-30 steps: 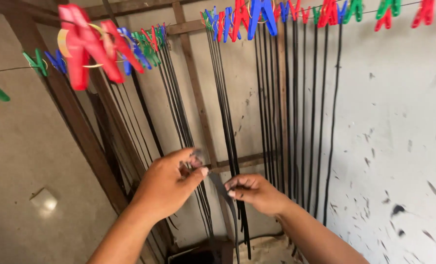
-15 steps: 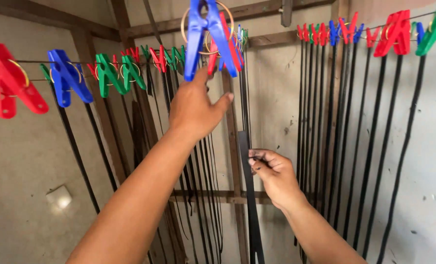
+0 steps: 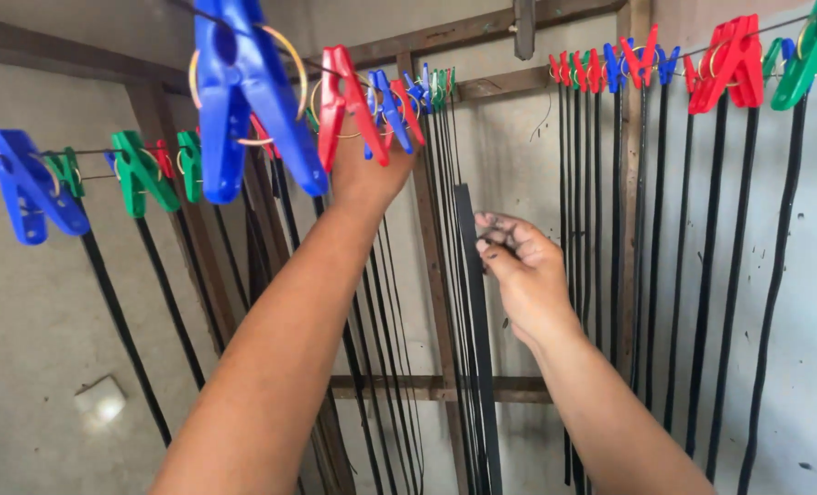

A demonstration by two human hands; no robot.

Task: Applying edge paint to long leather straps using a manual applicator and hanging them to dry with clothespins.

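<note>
The left arm is stretching up and forward from the lower left, forearm bare and nearly straight, with the left hand (image 3: 369,174) raised high and seen from the back, its fingers hidden from view so their grip cannot be told. The right arm is rising from the lower right at a gentler angle, its wrist bending slightly. The right hand (image 3: 517,266) is sitting lower, fingers (image 3: 496,240) loosely curled and darkly smudged, pinching together at the tips.
</note>
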